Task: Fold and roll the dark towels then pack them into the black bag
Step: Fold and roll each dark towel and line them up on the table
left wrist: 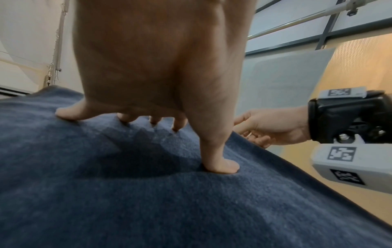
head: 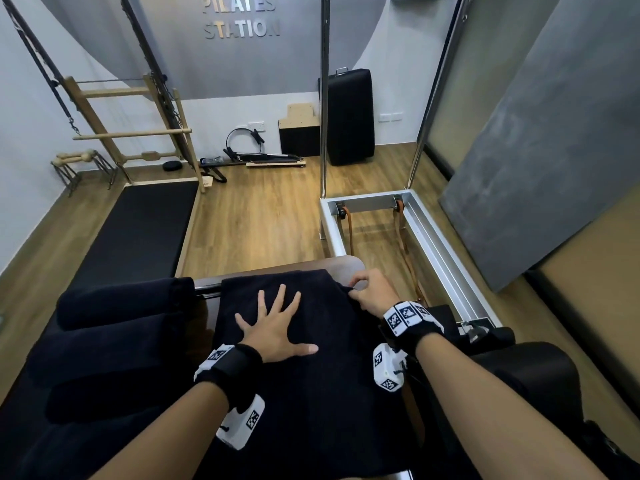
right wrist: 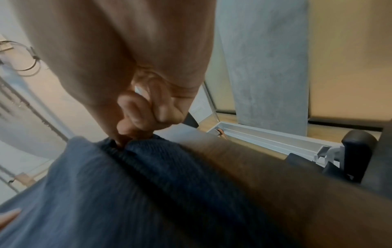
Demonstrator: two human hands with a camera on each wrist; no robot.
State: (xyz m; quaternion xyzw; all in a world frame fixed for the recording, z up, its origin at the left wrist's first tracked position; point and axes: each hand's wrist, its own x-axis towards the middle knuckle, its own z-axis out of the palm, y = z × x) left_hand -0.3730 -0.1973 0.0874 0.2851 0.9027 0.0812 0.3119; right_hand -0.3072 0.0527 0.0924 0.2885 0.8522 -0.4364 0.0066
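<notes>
**Dark towel pinned flat while its far corner is pinched**

The dark navy terry towel (head: 304, 341) lies spread along a dark brown padded bench (head: 343, 268), its far end reaching almost to the bench's rounded edge. The left hand (head: 277, 327) rests palm-down on the middle of the cloth, fingers straight and spread wide, thumb pointing right; the left wrist view shows the fingertips (left wrist: 220, 166) pressing dents into the pile. The right hand (head: 370, 292) is at the towel's far right corner, thumb and curled fingers pinching a bunched bit of the hem (right wrist: 127, 147), as the right wrist view shows. Just left of the spread towel, two rolled dark towels (head: 117, 317) lie side by side on a black padded surface (head: 20, 427). A silver metal frame (head: 433, 237) stands on the wooden floor (head: 259, 220) beyond the bench.
</notes>
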